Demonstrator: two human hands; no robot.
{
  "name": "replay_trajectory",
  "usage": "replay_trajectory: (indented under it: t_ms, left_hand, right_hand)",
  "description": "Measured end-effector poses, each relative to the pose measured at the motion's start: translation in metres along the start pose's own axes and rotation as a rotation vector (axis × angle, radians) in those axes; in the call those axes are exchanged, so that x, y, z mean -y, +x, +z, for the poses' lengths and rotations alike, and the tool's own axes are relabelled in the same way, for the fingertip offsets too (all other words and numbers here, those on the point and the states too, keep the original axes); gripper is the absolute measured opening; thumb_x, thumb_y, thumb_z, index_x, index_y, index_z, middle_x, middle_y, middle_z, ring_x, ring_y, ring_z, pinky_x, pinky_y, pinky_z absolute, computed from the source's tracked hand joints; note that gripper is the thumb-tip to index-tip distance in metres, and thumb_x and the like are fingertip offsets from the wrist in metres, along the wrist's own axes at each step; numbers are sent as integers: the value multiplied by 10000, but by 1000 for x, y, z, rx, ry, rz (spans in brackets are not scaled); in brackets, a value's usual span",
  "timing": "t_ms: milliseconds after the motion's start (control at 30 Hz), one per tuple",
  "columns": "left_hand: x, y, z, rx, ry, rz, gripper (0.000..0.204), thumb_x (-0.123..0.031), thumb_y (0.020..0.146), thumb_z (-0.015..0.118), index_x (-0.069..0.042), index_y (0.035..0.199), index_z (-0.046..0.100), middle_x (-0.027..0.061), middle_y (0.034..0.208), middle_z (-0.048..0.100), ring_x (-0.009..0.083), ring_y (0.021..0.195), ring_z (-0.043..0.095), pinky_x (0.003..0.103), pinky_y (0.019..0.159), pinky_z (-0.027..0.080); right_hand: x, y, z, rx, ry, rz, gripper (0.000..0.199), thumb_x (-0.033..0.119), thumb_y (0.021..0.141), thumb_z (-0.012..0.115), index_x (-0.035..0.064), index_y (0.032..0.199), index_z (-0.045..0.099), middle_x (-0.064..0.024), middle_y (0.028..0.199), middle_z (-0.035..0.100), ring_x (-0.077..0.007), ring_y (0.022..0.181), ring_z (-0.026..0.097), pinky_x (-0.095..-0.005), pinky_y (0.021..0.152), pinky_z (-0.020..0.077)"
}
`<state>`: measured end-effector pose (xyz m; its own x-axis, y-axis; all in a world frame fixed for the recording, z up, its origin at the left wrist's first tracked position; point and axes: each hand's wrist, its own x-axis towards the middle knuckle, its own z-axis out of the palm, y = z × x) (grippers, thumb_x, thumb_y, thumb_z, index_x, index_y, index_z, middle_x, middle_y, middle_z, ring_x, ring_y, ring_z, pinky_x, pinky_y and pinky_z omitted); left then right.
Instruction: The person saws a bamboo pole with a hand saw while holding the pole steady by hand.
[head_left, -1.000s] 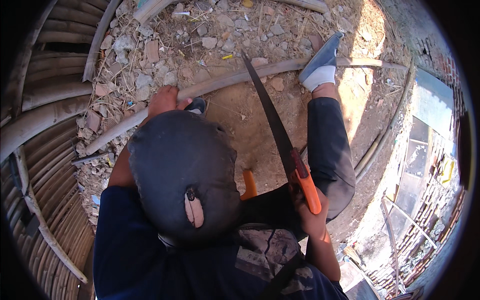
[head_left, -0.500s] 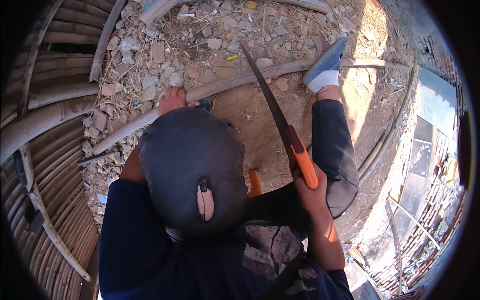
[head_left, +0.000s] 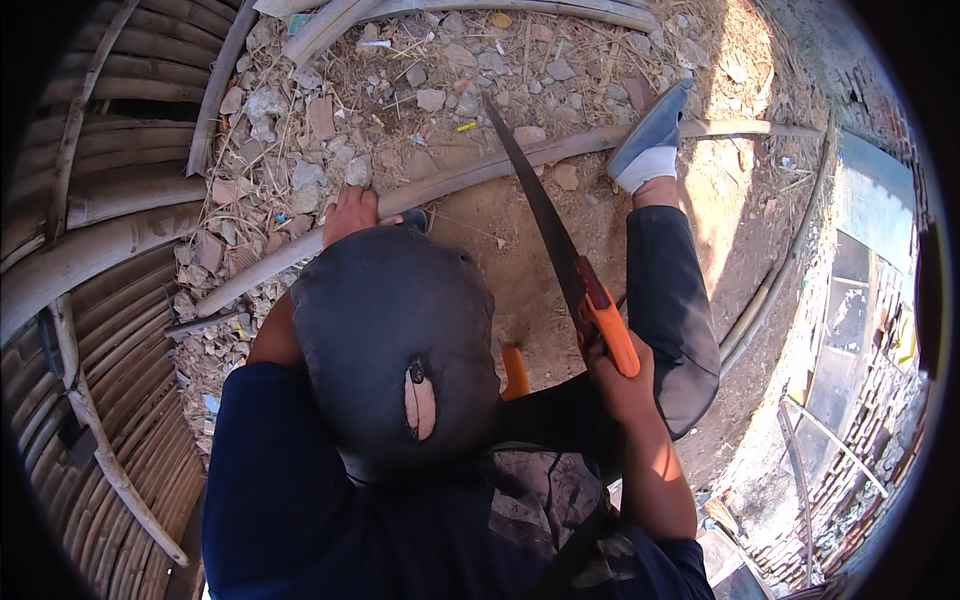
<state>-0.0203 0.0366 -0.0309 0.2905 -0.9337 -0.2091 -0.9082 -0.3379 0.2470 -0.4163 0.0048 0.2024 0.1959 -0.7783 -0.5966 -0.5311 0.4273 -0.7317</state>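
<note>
My right hand (head_left: 622,382) is closed around the orange handle of a handsaw (head_left: 548,215). Its long dark blade slants up and to the left, the narrow tip lying over the far side of a long greyish-brown pole (head_left: 455,183). My left hand (head_left: 350,213) grips that pole further left, fingers bent over its top; the thumb side is partly hidden by a dark rounded cap (head_left: 390,320). To the right, a foot in a blue-grey shoe (head_left: 648,135) and white sock rests on the pole. The spot where blade and pole cross shows no clear cut.
Broken bricks, stones and straw (head_left: 310,175) cover the ground beyond the pole. A slatted bamboo wall (head_left: 120,400) rises at the left, and a brick wall (head_left: 870,470) with leaning sheets stands at the right. An orange object (head_left: 515,372), partly hidden, lies beside the cap.
The view has shifted slightly, so the cap, left hand and rubble appear a little further right and lower. Both hands keep their hold; the saw has barely moved.
</note>
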Motion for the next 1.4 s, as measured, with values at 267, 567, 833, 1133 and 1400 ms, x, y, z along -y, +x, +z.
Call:
replay_trajectory:
  t_ms: [267, 567, 833, 1133, 1400]
  left_hand:
    - [-3, 6, 1, 45, 21, 8, 717, -629, 876, 655, -22, 1255, 609, 128, 1236, 567, 315, 1221, 530, 504, 1004, 439]
    - [-6, 4, 6, 53, 43, -10, 695, -601, 898, 647, -27, 1286, 596, 134, 1267, 557, 325, 1243, 529, 515, 1009, 432]
    - [-2, 2, 12, 38, 121, -17, 642, -596, 908, 618, -42, 1232, 596, 124, 1242, 571, 309, 1231, 536, 497, 992, 440]
    - [-1, 1, 4, 27, 89, -7, 671, -615, 882, 644, -49, 1239, 602, 122, 1223, 567, 301, 1223, 542, 496, 980, 445]
    - [-1, 11, 3, 55, -6, 14, 696, -636, 879, 635, -40, 1237, 603, 130, 1244, 567, 317, 1234, 532, 506, 997, 437]
  right_hand:
    - [8, 23, -18, 3, 139, 84, 106, 8, 937, 559, -29, 998, 637, -12, 873, 606, -63, 733, 538, -233, 739, 481]
    - [1, -21, -52, -51, 24, 50, 83, 37, 862, 565, -10, 901, 621, -22, 768, 602, -84, 610, 534, -238, 585, 440]
    - [-5, -48, -30, -76, -179, -113, 174, 25, 806, 651, -17, 975, 654, -69, 750, 622, -139, 692, 611, -302, 675, 499]
    - [-20, -44, -17, -69, -130, -96, 174, 45, 830, 651, -18, 992, 656, -89, 764, 635, -137, 705, 628, -301, 689, 510]
    - [-23, -1, 17, 51, -278, -200, 270, 10, 864, 601, -72, 1110, 674, -52, 864, 669, -113, 783, 624, -277, 744, 510]
